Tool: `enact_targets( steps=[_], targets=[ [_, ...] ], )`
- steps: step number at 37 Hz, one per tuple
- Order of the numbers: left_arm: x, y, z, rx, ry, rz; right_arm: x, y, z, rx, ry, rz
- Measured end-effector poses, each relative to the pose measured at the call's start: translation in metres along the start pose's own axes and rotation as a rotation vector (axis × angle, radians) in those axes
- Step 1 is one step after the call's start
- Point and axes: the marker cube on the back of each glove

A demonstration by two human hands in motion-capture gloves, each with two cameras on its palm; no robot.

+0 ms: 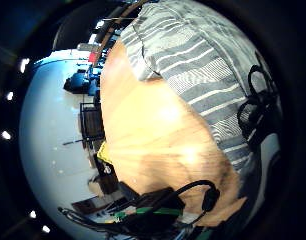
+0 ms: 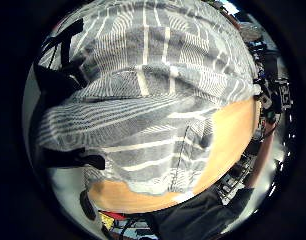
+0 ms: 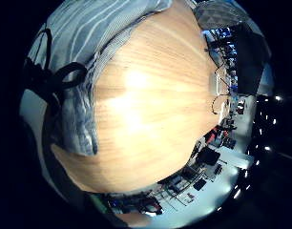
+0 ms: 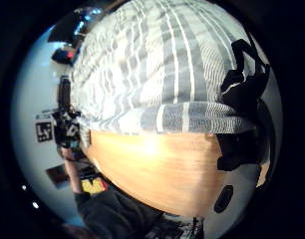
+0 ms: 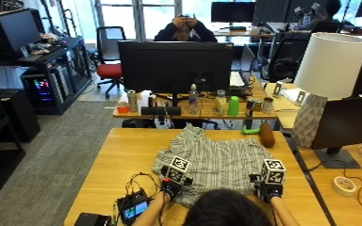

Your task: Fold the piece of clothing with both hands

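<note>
Grey cloth with thin white stripes, a soft piece of clothing point(image 5: 217, 162), lies spread on a light wooden desk point(image 5: 115, 165), its near hem at six o'clock just ahead of the person. The left hand point(image 5: 169, 187), in a black glove, sits at the hem's seven o'clock corner; the right hand point(image 5: 267, 190) sits at the five o'clock corner. In the palm views the hem is bunched into a raised fold point(image 4: 192, 118) beside dark fingers point(image 4: 242, 84), and the fabric point(image 2: 153, 125) drapes close over the left palm, so each hand appears to pinch its corner. The garment looks light, limp and creased, likely to sag and slide unless both corners rise together; those near corners seem the right places to hold. Both forearms reach forward, level and parallel. Farther off, toward twelve o'clock, the garment narrows to a gathered end point(image 5: 190, 133). Beyond, a second desk carries a black monitor point(image 5: 175, 66) and bottles point(image 5: 232, 105).
</note>
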Motion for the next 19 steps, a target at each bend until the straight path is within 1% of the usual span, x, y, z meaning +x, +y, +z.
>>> enact_targets(
  steps=[3, 5, 8, 12, 14, 15, 19],
  targets=[
    [-0.003, 0.003, -0.001, -0.019, -0.017, -0.005, 0.017, -0.044, 0.026, 0.030, -0.015, -0.017],
    [-0.003, 0.004, -0.002, -0.027, -0.017, -0.003, 0.020, -0.052, 0.032, 0.027, -0.019, -0.023],
    [-0.003, 0.005, -0.007, -0.059, 0.001, 0.001, 0.012, -0.033, 0.022, -0.011, -0.027, -0.033],
    [-0.005, 0.002, -0.024, -0.053, 0.000, -0.010, -0.005, 0.013, -0.005, -0.079, -0.025, -0.024],
    [-0.008, -0.002, -0.031, -0.052, -0.027, -0.023, -0.008, 0.021, -0.010, -0.101, -0.021, -0.010],
    [-0.010, -0.010, -0.031, -0.046, -0.050, -0.031, -0.008, 0.022, -0.010, -0.110, -0.020, -0.004],
    [-0.018, -0.059, -0.022, -0.005, -0.152, -0.043, -0.007, 0.023, -0.010, -0.114, -0.016, 0.005]
  ],
)
